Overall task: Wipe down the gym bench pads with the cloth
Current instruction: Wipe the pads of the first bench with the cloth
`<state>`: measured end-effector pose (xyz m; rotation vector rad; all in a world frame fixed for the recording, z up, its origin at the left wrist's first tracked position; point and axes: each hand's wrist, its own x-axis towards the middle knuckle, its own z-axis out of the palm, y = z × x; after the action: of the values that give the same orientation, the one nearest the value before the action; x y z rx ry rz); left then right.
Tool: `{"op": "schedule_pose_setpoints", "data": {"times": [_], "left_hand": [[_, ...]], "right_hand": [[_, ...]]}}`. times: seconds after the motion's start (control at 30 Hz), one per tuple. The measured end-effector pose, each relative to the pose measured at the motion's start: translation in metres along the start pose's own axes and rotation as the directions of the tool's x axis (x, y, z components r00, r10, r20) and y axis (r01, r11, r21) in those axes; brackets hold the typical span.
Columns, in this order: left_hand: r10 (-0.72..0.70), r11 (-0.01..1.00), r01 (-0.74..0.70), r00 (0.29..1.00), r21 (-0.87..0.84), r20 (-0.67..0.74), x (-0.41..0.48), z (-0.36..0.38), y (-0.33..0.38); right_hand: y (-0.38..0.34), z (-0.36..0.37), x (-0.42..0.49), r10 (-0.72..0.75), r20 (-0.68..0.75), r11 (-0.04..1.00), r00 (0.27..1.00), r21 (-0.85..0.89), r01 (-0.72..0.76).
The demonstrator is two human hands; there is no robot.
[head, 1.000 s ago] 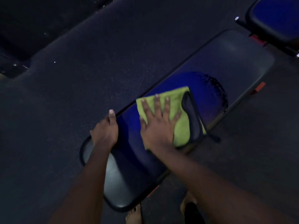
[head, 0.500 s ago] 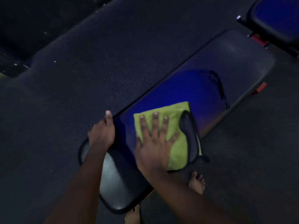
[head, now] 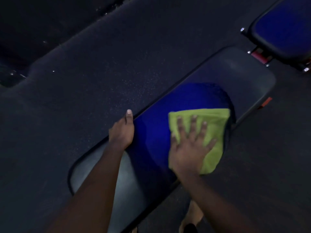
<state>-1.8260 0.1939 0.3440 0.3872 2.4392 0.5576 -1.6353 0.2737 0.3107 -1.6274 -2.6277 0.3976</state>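
Yellow-green microfibre cloth is sliding back toward the far right under my right hand, whose fingers are spread flat and pressing it down, reversing the pull toward me of half a second ago. It is lying midway along the long dark gym bench pad, at the glossy wet patch's edge. My left hand is still gripping the pad's left edge. Both dull grey ends are still waiting, I judge.

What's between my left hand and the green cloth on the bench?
Only bare blue bench pad lies between the left hand and the cloth, nothing on it, as the head view shows.
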Motion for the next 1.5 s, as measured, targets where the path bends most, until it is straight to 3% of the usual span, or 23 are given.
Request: {"op": "schedule_pose_setpoints", "data": {"times": [0.13, 0.2, 0.27, 0.37, 0.47, 0.57, 0.67, 0.8, 0.87, 0.97, 1.1, 1.17, 1.3, 1.4, 1.43, 1.5], "left_hand": [[-0.067, 0.994, 0.073, 0.996, 0.087, -0.067, 0.004, 0.009, 0.004], [-0.083, 0.989, 0.094, 0.992, 0.111, -0.099, 0.001, 0.014, 0.008], [-0.079, 0.992, 0.09, 0.99, 0.091, -0.118, -0.003, 0.016, 0.014], [-0.093, 0.989, 0.105, 0.989, 0.101, -0.119, -0.001, 0.018, 0.017], [-0.115, 0.981, 0.128, 0.989, 0.146, -0.094, 0.006, 0.017, 0.016], [-0.133, 0.974, 0.143, 0.989, 0.177, -0.067, 0.01, 0.02, 0.016], [-0.129, 0.966, 0.141, 0.989, 0.217, -0.067, 0.009, 0.023, 0.018], [-0.123, 0.962, 0.141, 0.988, 0.236, -0.089, 0.008, 0.024, 0.019], [-0.123, 0.96, 0.144, 0.987, 0.24, -0.1, 0.006, 0.024, 0.019], [-0.129, 0.958, 0.152, 0.986, 0.243, -0.107, 0.005, 0.025, 0.022], [-0.146, 0.954, 0.166, 0.984, 0.25, -0.099, 0.004, 0.024, 0.025], [-0.168, 0.951, 0.187, 0.981, 0.247, -0.094, 0.006, 0.024, 0.027], [-0.121, 0.965, 0.142, 0.987, 0.22, -0.109, 0.009, 0.034, 0.043], [0.043, 0.982, -0.024, 0.994, 0.185, -0.102, 0.013, 0.044, 0.06], [0.096, 0.984, -0.082, 0.992, 0.161, -0.081, 0.016, 0.047, 0.067], [0.173, 0.979, -0.166, 0.984, 0.121, -0.047, 0.023, 0.052, 0.081]], "right_hand": [[-0.041, 0.008, 0.048, -0.359, 0.082, 0.933, 0.93, -0.001, 0.361], [-0.042, 0.002, 0.111, -0.445, 0.118, 0.891, 0.888, -0.037, 0.452], [-0.027, -0.008, 0.169, -0.411, 0.144, 0.904, 0.9, -0.064, 0.423], [0.013, -0.023, 0.205, -0.281, 0.071, 0.957, 0.957, -0.047, 0.285], [0.044, -0.031, 0.176, -0.113, -0.005, 0.994, 0.994, -0.004, 0.113], [0.039, -0.023, 0.11, 0.009, 0.023, 1.0, 1.0, 0.007, -0.009], [0.002, -0.006, 0.06, -0.117, 0.07, 0.993, 0.991, -0.025, 0.119], [-0.031, -0.003, 0.117, -0.39, 0.111, 0.916, 0.914, -0.061, 0.398], [-0.019, -0.011, 0.162, -0.386, 0.111, 0.913, 0.916, -0.094, 0.396], [0.02, -0.023, 0.195, -0.272, 0.053, 0.958, 0.961, -0.077, 0.276], [0.058, -0.031, 0.159, -0.009, -0.027, 1.0, 1.0, -0.017, 0.009], [0.055, -0.027, 0.115, 0.032, -0.006, 0.999, 0.999, -0.016, -0.032], [0.028, -0.015, 0.053, -0.158, 0.101, 0.985, 0.982, -0.058, 0.164], [0.033, -0.024, 0.099, -0.361, 0.144, 0.925, 0.921, -0.072, 0.373], [0.041, -0.026, 0.125, -0.391, 0.137, 0.909, 0.91, -0.095, 0.405], [0.067, -0.038, 0.178, -0.308, 0.132, 0.936, 0.942, -0.133, 0.325]]}}
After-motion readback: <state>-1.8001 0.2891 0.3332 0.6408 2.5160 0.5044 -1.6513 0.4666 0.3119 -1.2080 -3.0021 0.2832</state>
